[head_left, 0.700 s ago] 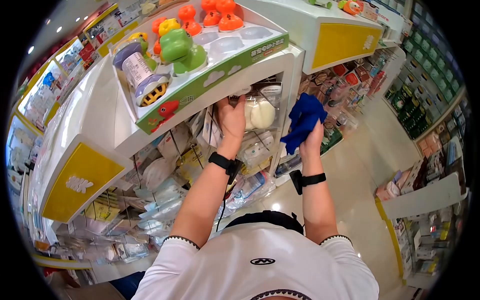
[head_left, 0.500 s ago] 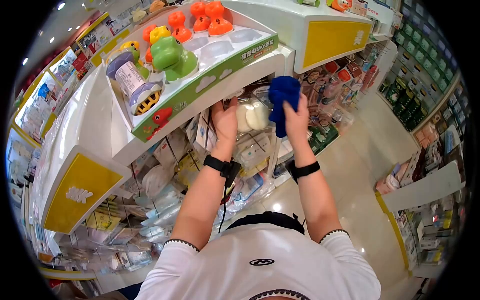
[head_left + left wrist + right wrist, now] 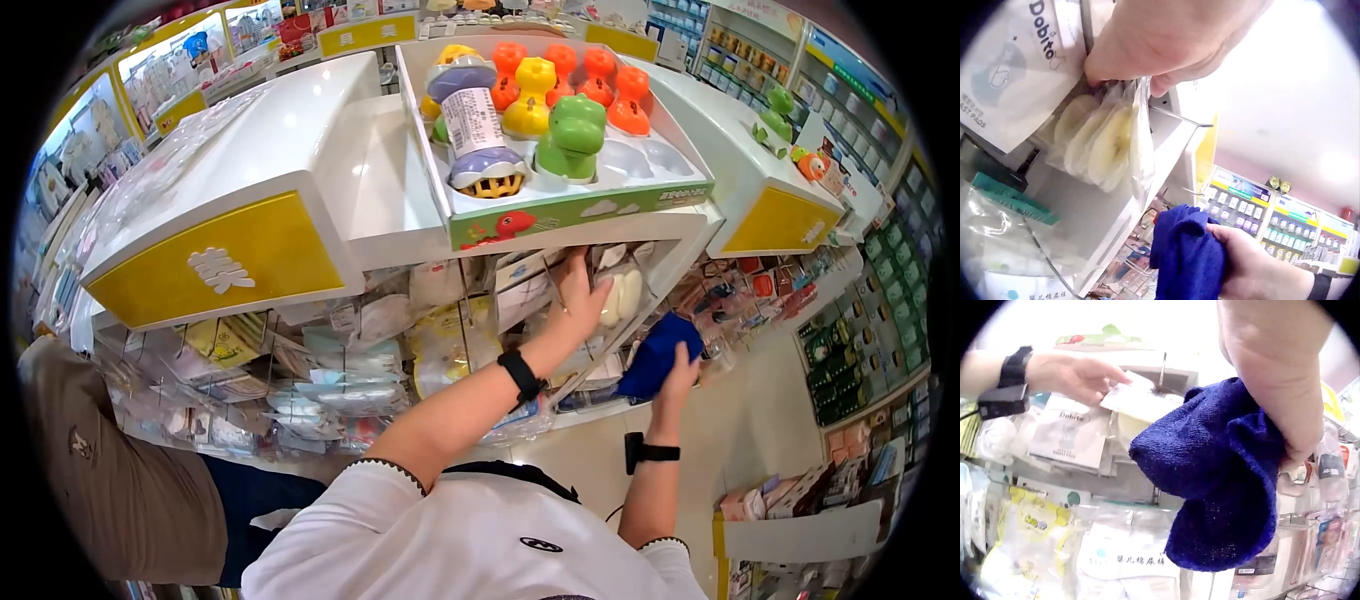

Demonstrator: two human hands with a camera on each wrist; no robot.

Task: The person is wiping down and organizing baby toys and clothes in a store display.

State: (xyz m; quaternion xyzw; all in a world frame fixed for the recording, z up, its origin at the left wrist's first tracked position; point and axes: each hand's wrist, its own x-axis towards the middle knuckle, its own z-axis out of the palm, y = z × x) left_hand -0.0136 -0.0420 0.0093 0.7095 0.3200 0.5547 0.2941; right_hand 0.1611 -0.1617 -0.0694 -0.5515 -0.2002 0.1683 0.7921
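Observation:
My right hand (image 3: pixel 682 374) grips a blue cloth (image 3: pixel 658 355), which hangs in soft folds in the right wrist view. My left hand (image 3: pixel 574 300) reaches under the white shelf ledge. In the left wrist view its thumb and fingers pinch the top of clear packets (image 3: pixel 1107 147) of round, cream-coloured pads, which hang in a row. Beside them hangs a white Dobito packet (image 3: pixel 1016 75). The fingertips of the left hand are partly hidden behind the packets.
Above the left hand, a display box (image 3: pixel 590 208) of dinosaur toys stands on the ledge. Metal hooks (image 3: pixel 1200 125) stick out near the packets, and more bagged goods (image 3: pixel 355 380) hang to the left. Another person in a brown top (image 3: pixel 130 490) stands at lower left.
The head view has swung left, and the other person has come into it. My right hand with the blue cloth has moved back from in front of the packets. The left hand stays among them.

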